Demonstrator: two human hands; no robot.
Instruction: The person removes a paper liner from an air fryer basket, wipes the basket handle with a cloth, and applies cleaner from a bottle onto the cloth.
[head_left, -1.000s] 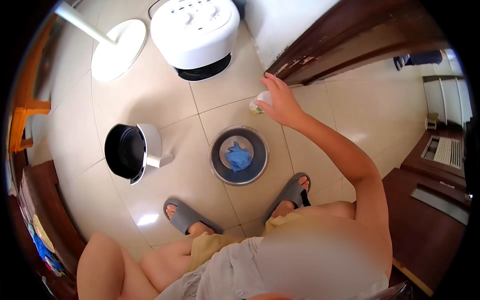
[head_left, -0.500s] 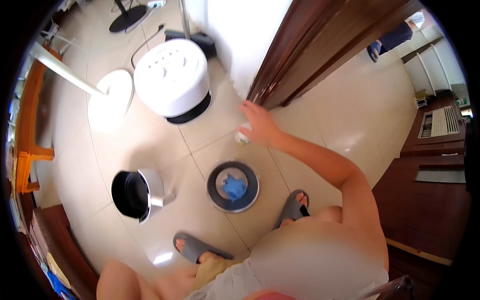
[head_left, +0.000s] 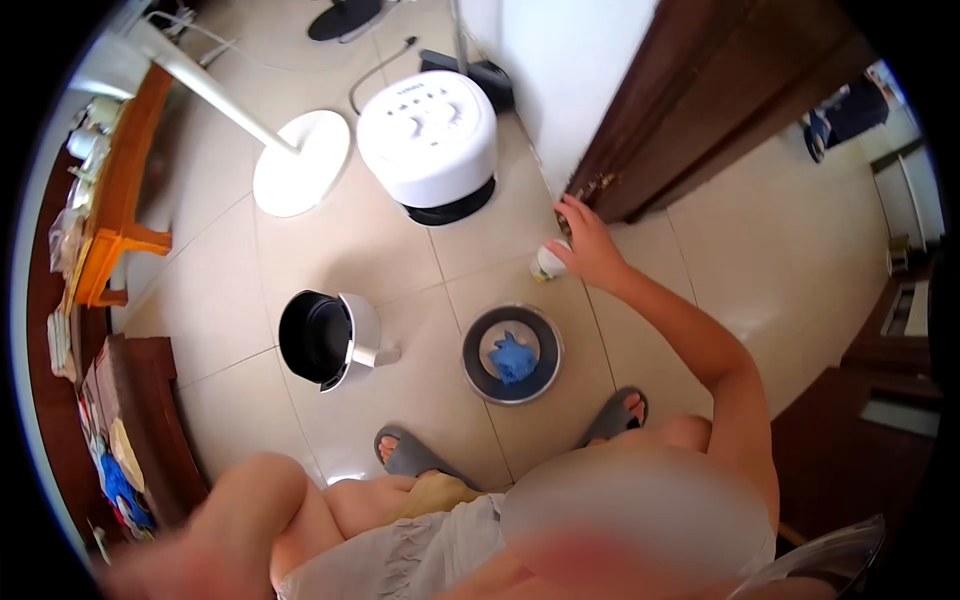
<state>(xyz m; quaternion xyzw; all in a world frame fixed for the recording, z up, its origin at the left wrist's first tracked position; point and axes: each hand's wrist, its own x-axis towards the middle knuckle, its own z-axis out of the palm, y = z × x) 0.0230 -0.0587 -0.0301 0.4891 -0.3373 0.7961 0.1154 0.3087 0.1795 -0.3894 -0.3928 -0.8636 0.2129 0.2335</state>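
Loosely open, right hand (head_left: 565,226) by white container (head_left: 547,264); left hand (head_left: 165,572) too blurred to tell.

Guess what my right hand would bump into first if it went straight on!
Probably the white container by the thumb of your right hand, though I can't tell if they already touch. Past it, the line seems to run toward the white machine.

Attire: pale grey top (head_left: 400,550) with gathered folds at the side; yellowish-tan shorts (head_left: 437,497) below it. Footwear: plain grey open-toed slides (head_left: 410,455), broad single strap. Forearm bare, no sleeve noted. Reddish patch near the chest, possibly part of the clothing; blurred.
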